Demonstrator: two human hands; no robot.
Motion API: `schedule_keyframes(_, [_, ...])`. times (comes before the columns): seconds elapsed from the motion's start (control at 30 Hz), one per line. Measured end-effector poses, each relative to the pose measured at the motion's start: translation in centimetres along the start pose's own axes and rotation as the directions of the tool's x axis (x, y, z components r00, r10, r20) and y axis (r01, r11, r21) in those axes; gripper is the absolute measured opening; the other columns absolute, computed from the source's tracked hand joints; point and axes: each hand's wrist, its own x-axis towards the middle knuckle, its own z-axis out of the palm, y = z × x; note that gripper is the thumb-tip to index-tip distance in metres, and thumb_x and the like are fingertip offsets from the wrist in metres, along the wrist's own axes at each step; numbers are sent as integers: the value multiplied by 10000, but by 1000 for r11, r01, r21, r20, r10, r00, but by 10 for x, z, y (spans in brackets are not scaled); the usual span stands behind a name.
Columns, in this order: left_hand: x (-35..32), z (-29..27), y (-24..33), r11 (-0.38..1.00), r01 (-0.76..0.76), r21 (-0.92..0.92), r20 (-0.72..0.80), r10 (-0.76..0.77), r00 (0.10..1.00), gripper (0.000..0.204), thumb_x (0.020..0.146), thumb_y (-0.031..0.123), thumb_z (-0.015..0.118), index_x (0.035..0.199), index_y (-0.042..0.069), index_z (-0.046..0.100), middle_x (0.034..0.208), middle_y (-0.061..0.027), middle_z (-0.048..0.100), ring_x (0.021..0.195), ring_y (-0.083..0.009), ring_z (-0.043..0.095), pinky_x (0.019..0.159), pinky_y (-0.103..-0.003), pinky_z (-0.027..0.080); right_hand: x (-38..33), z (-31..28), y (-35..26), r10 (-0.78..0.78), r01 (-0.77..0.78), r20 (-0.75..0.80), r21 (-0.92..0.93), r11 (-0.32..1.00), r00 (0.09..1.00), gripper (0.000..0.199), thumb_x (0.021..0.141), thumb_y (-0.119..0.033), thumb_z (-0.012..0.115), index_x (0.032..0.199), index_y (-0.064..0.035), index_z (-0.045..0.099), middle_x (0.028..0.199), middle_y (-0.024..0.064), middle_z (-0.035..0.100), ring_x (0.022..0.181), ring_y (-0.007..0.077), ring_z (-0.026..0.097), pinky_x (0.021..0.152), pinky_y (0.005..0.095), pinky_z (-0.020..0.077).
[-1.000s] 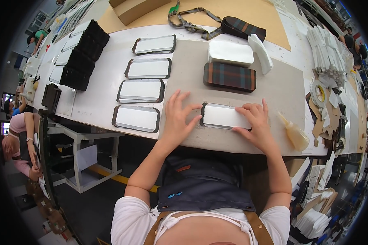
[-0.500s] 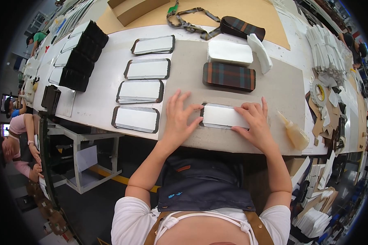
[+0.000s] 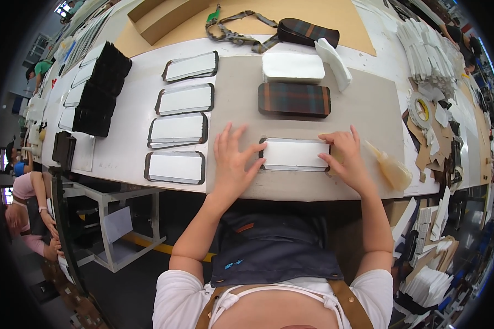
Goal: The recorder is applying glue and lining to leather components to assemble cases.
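Note:
A flat rectangular panel with a white top and dark turned edges [image 3: 294, 154] lies on the grey board in front of me. At its left end, the thumb and forefinger of my left hand [image 3: 233, 160] touch the edge, the other fingers spread and lifted. My right hand [image 3: 346, 156] is at the right end, its thumb resting on the panel and its forefinger by the far corner, the two apart. Just beyond sits a dark plaid padded block [image 3: 294, 100], with a white foam block [image 3: 293, 68] behind it.
Several similar panels [image 3: 174, 166] form a column on the left. Stacks of black-edged pieces [image 3: 93, 112] stand farther left. A yellowish glue bottle [image 3: 392, 171] lies at right, near a tape roll [image 3: 420, 109]. A plaid strap [image 3: 233, 36], plaid case [image 3: 307, 32] and curved white piece [image 3: 335, 64] lie at the back.
My right hand has shifted from over the panel's right part to its right end, with the fingers opening wider. My left hand stays at the left end. The view has shifted slightly.

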Motion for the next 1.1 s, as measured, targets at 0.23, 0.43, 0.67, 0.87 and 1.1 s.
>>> schedule_keyframes(0.23, [0, 0, 2, 1000, 0, -1, 11, 0, 1000, 322, 866, 223, 803, 1184, 223, 757, 1543, -163, 448, 1517, -443, 271, 1231, -609, 164, -2, -1, 2, 29, -27, -15, 71, 997, 999, 201, 888, -83, 721, 1073, -80, 641, 1031, 45, 616, 1096, 239, 580, 1263, 561, 128])
schedule_keyframes(0.43, [1, -1, 4, 1000, 7, -7, 22, -7, 1000, 315, 871, 213, 800, 1183, 212, 754, 1548, -168, 445, 1522, -441, 264, 1234, -605, 157, -3, 2, 6, 21, -20, -16, 38, 999, 1000, 214, 864, -77, 742, 1054, -89, 644, 1033, 47, 596, 1083, 250, 576, 1266, 568, 129])
schedule_keyframes(0.67, [0, -2, 4, 1000, 9, -4, 20, -9, 1000, 307, 879, 218, 795, 1184, 210, 755, 1556, -170, 440, 1523, -443, 261, 1232, -606, 158, -4, 7, 4, -26, 25, -50, -26, 999, 998, 236, 846, -76, 762, 1053, -87, 647, 1050, 57, 585, 1093, 264, 567, 1263, 566, 149])
schedule_keyframes(0.87, [-1, -2, 2, 999, 1, 32, 18, -2, 1000, 296, 902, 204, 766, 1197, 221, 752, 1553, -174, 440, 1522, -446, 260, 1229, -613, 160, -16, 13, 0, -44, 19, -136, -177, 984, 990, 260, 838, -86, 776, 1069, -68, 657, 1089, 86, 575, 1104, 288, 564, 1249, 569, 190])
schedule_keyframes(1.1, [-8, 13, 41, 983, -130, 130, 180, 106, 978, 634, 905, 253, 745, 1466, 41, 540, 1628, -207, 365, 1558, -406, 247, 1248, -578, 200, -23, 38, -24, -116, 57, -192, -286, 957, 975, 351, 860, -52, 729, 1199, -14, 647, 1303, 130, 609, 1273, 315, 564, 1223, 538, 287])
